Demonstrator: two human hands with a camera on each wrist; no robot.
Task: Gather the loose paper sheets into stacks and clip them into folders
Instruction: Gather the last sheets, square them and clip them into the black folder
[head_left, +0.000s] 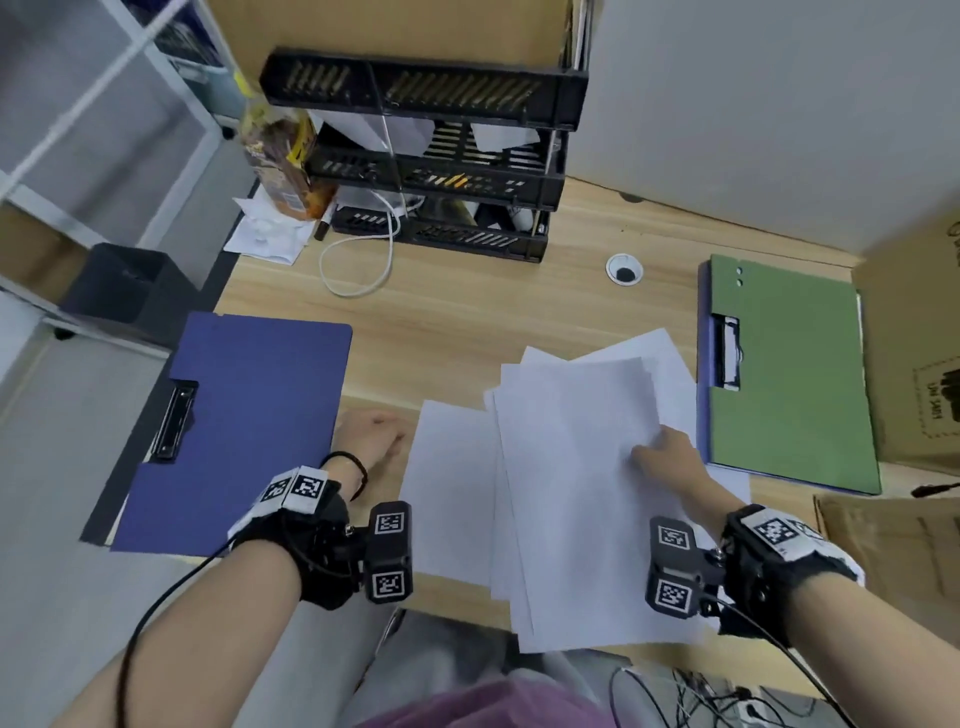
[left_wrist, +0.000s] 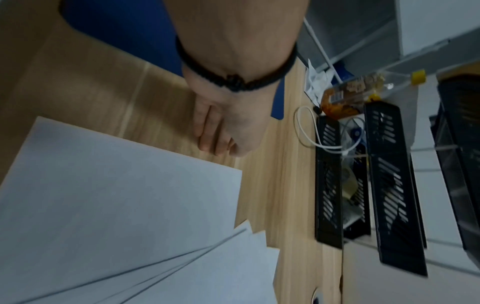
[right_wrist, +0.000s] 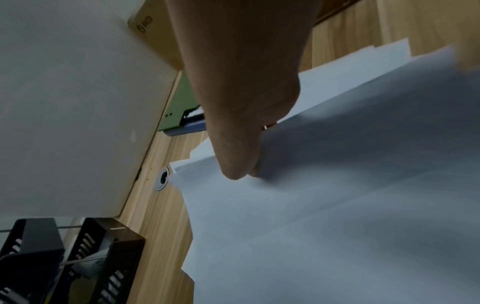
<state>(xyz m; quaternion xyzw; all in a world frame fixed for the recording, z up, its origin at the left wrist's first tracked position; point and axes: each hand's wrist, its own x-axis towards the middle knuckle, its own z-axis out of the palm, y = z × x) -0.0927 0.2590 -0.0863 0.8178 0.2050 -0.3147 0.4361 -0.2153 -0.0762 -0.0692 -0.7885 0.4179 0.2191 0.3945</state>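
Observation:
Several loose white sheets (head_left: 571, 493) lie fanned on the wooden desk (head_left: 467, 322) in front of me. My right hand (head_left: 662, 454) pinches the right edge of the top sheets (right_wrist: 337, 226), thumb (right_wrist: 233, 160) on top and fingers underneath, lifting that edge. My left hand (head_left: 371, 434) rests on the desk with straight fingers (left_wrist: 210, 131), just left of the leftmost sheet (left_wrist: 116, 205), holding nothing. An open blue clip folder (head_left: 244, 426) lies at the left. A green clip folder (head_left: 789, 374) lies at the right, its clip (head_left: 725, 353) facing the sheets.
A black stacked letter tray (head_left: 441, 156) stands at the back of the desk, with a snack bag (head_left: 280, 150) and a white cable loop (head_left: 358, 260) beside it. A cable hole (head_left: 624, 269) sits mid-desk. Cardboard boxes (head_left: 919, 364) crowd the right edge.

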